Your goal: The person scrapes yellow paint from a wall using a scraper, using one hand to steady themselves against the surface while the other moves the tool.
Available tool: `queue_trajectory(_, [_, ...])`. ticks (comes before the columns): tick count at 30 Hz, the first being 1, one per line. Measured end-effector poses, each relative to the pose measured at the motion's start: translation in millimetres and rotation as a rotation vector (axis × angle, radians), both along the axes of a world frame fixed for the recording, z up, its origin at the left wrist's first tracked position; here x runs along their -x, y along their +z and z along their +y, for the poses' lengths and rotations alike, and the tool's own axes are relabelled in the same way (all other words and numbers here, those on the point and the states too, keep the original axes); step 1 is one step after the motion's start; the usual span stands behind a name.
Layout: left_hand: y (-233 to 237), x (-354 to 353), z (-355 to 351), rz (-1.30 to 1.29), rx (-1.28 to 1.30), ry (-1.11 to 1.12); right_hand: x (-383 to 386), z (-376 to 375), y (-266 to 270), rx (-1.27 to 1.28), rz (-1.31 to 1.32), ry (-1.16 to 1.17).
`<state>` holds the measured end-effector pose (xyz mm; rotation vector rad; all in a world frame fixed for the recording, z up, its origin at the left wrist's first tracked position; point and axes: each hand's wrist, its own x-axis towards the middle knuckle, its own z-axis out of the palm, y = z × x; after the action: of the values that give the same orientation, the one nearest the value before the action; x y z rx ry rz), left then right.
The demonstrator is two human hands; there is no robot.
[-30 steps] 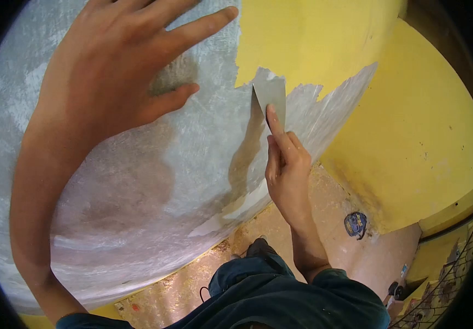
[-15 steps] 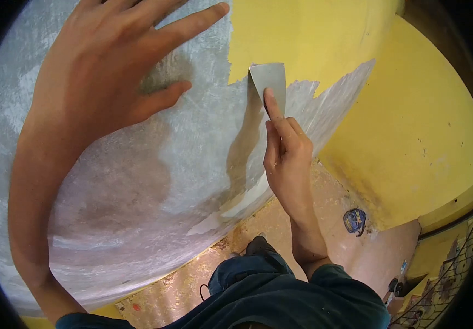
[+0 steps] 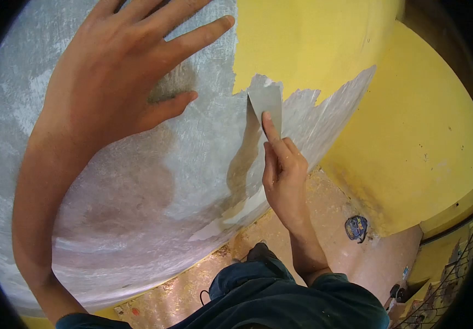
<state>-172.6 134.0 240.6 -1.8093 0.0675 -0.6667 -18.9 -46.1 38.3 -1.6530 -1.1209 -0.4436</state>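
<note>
My right hand (image 3: 286, 170) grips a flat metal putty knife (image 3: 268, 101), its index finger stretched along the blade. The blade's wide edge lies against the wall just below the ragged border of the yellow paint (image 3: 308, 44). Around and below that border the wall is scraped to a mottled grey surface (image 3: 209, 142). My left hand (image 3: 132, 66) rests on the grey part at the upper left, fingers spread, holding nothing. Its farthest fingertips are cut off by the top of the view.
A yellow side wall (image 3: 412, 131) stands on the right. On the dusty floor (image 3: 329, 219) lies a dark blue bundle (image 3: 356, 227) I cannot identify. A wire grille (image 3: 456, 274) and some small items are at the lower right.
The putty knife has moved down from the yellow border, and a fresh grey notch shows in the paint above its edge. My left hand stays spread on the wall.
</note>
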Motion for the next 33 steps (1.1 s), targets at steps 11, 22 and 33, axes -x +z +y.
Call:
queue_trajectory(11, [-1,0,1,0.021,-0.015,-0.003,-1,4,5,-0.043,-0.006,-0.01])
queue_trajectory(22, [-1,-2,3,0.0,-0.032,-0.024,-2,2,9,-0.026,-0.032,-0.025])
queue_trajectory(33, [0,-1,2,0.013,-0.011,-0.024,-2,1,7,-0.037,-0.062,-0.028])
